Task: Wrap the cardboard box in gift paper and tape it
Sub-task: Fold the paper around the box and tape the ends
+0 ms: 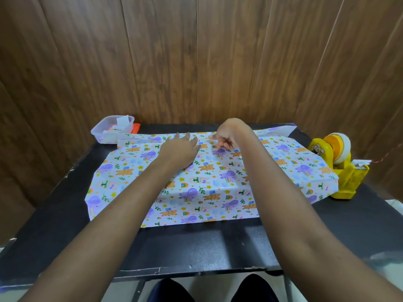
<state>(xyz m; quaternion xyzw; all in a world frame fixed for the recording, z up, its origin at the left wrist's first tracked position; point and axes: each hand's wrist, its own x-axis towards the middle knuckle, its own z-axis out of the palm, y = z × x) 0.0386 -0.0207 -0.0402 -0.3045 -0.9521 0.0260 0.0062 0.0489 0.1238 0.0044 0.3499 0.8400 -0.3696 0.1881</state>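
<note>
Left hand (179,149) presses flat on the gift paper (209,192). The right hand (229,136) curls at its far seam, grip unclear. The box is hidden beneath. Both paper ends flare unfolded, so end folds and probably taping remain.

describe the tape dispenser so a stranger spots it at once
On the black table, follow the gift paper to its right edge. The tape dispenser stands there: yellow, with a roll on top, unlike the clear tub far left.

Gift paper (218,192) hides the cardboard box (only a raised outline shows); whether the right grip (229,134) pinches anything, and the ten-o'clock tub's (98,130) contents, cannot be told.
</note>
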